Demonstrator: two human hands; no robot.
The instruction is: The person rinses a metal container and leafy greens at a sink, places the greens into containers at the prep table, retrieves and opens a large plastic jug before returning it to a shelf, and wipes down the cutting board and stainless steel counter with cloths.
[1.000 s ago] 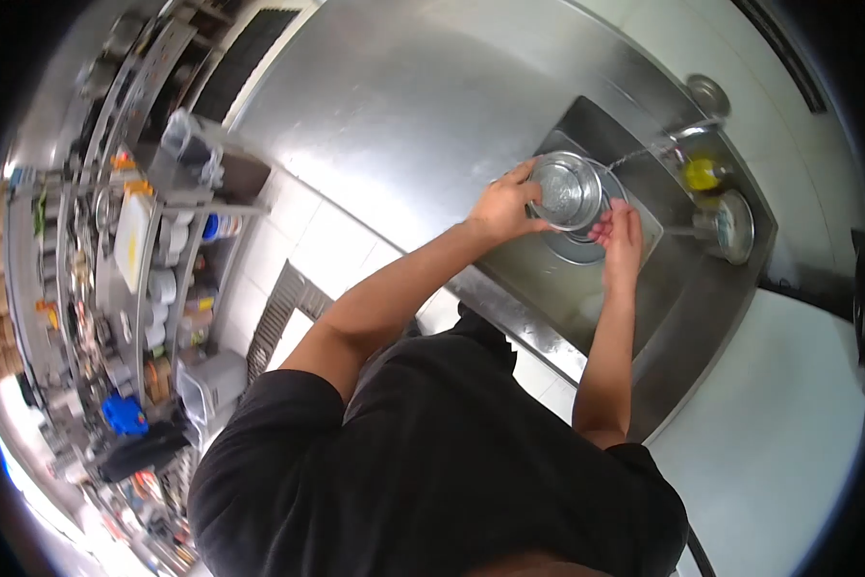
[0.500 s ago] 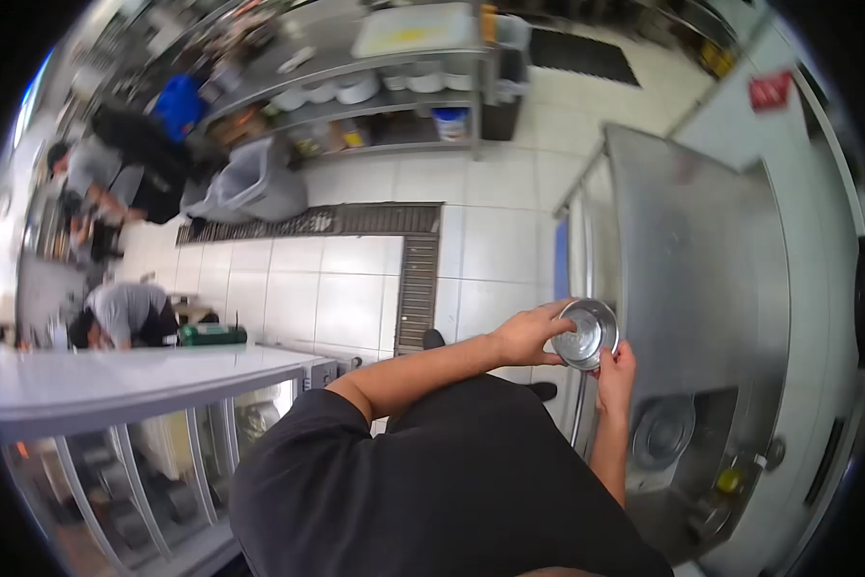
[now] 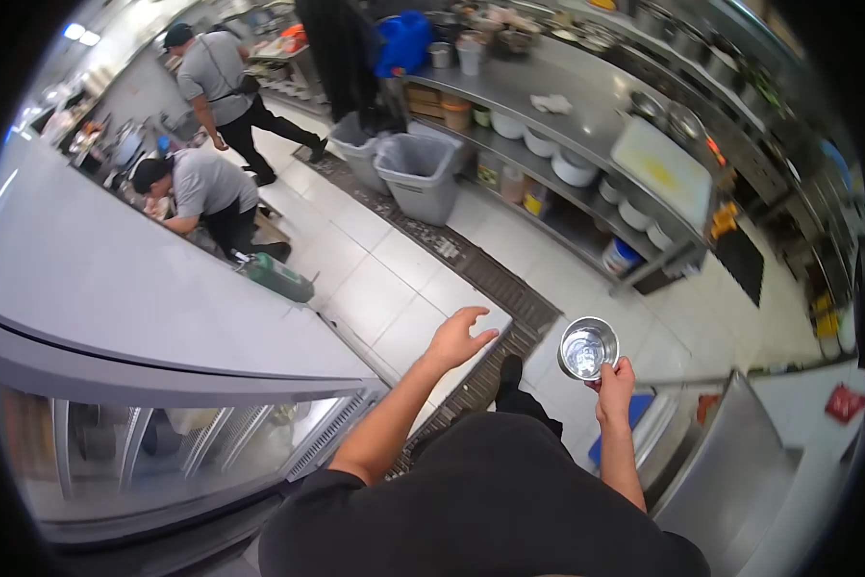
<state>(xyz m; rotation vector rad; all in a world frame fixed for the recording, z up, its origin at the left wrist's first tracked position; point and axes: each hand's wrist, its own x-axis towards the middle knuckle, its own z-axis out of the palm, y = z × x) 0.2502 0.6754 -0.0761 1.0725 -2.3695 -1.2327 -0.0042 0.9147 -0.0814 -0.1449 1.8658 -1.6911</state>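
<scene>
A round metal bowl (image 3: 588,348), shiny inside, is held over the tiled floor by my right hand (image 3: 614,385). The fingers pinch its rim at the lower right. Off to the left, my left hand (image 3: 463,337) is empty, with thumb and fingers apart, and does not touch the bowl. Whether the bowl holds any liquid is hard to tell from its bright reflections.
Two people (image 3: 223,87) (image 3: 201,192) are at the upper left. A white-topped glass-front unit (image 3: 163,298) fills the left, with a green container (image 3: 276,277) beside it. Grey bins (image 3: 419,178), a steel shelf table (image 3: 586,106) and a steel counter (image 3: 735,462) are around.
The view has swung from the sink and counter toward the kitchen floor. The bowl has left the sink area, and my left hand has let go of it and moved left.
</scene>
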